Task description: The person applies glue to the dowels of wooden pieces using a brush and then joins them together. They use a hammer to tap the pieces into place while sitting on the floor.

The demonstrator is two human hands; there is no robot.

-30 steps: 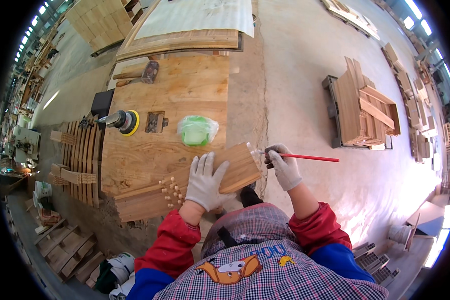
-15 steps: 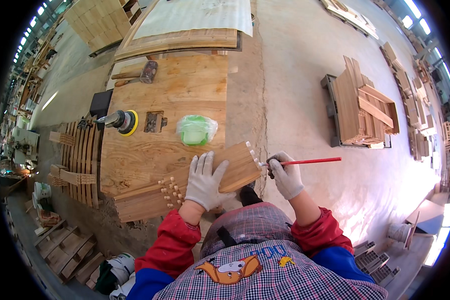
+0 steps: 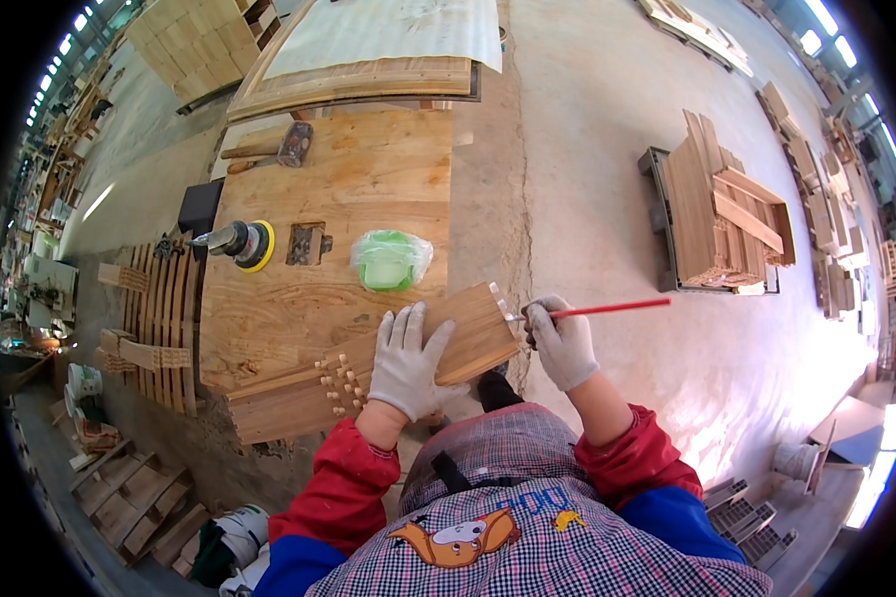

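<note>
My left hand, in a whitish glove, lies flat with fingers spread on a wooden board that juts past the workbench's right edge. Short pale pegs stick out of the board's far right end. In my gloved right hand is a thin brush with a long red handle, gripped near its tip. The tip is at the pegged end; whether it touches a peg I cannot tell. Under my left hand's side, another board lies on the bench, with several loose wooden pegs by its top edge.
On the workbench are a green container in clear plastic, a sander with a yellow rim and a hammer. Slats stand stacked left of it. A pallet of boards is on the floor at right.
My right hand and the brush have shifted slightly left, along the board's pegged end. My left hand and the board stay in place.
</note>
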